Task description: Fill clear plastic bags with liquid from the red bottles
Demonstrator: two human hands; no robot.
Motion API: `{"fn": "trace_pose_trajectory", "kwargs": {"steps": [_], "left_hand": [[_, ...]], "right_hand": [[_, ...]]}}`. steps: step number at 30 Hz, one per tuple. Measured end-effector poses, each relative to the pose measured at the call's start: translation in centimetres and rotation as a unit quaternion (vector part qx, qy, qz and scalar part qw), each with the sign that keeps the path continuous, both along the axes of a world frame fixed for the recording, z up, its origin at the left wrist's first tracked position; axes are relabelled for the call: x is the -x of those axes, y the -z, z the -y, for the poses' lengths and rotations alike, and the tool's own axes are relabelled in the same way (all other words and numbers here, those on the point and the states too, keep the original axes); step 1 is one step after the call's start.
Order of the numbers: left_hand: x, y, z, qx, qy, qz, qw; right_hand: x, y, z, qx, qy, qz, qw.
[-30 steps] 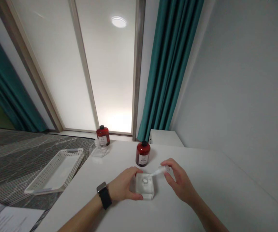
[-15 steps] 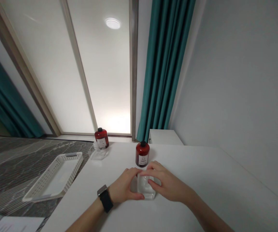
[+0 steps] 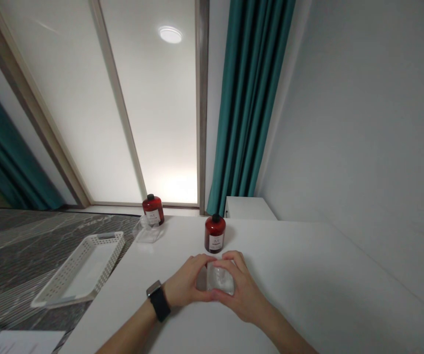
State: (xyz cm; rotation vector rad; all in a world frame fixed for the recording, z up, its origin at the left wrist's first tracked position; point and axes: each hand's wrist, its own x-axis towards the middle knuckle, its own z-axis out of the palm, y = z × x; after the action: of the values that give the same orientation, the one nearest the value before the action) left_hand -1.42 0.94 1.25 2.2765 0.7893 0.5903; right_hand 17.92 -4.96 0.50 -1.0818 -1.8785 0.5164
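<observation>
A small clear square container [image 3: 220, 281] sits between both my hands, tipped up off the white table [image 3: 307, 290]. My left hand [image 3: 185, 283], with a dark watch on its wrist, curls round the container's left side. Its right side is gripped by my right hand [image 3: 240, 290], fingers over the top edge. Just behind them stands a red-brown bottle [image 3: 215, 233] with a black cap and a white label.
A second red-brown bottle [image 3: 153, 210] and another clear container [image 3: 147, 231] stand at the table's far left corner. A white perforated tray [image 3: 82, 268] hangs over the left edge. Papers [image 3: 13, 341] lie low at the left. A teal curtain [image 3: 248, 103] hangs behind.
My right hand let go of the small white dropper it held over the container and closed on the container's right side. Both hands now tilt the container up.
</observation>
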Motion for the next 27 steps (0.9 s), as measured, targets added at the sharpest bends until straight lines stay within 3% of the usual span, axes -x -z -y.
{"fn": "trace_pose_trajectory", "kwargs": {"steps": [6,11,19,27], "left_hand": [[0.0,0.2,0.0,-0.005,-0.013,-0.025,1.0],[0.1,-0.3,-0.4,-0.016,0.015,-0.038,0.999],[-0.1,-0.6,-1.2,0.025,0.042,-0.016,0.999],[-0.5,0.6,-0.3,0.014,-0.013,0.016,1.0]], "right_hand": [[0.8,0.3,-0.4,-0.047,0.04,-0.046,0.997],[0.8,0.7,-0.4,-0.029,0.076,-0.064,0.995],[0.6,1.3,-0.6,-0.02,0.071,-0.077,0.994],[0.0,1.3,-0.6,0.017,0.077,-0.082,0.994]]}}
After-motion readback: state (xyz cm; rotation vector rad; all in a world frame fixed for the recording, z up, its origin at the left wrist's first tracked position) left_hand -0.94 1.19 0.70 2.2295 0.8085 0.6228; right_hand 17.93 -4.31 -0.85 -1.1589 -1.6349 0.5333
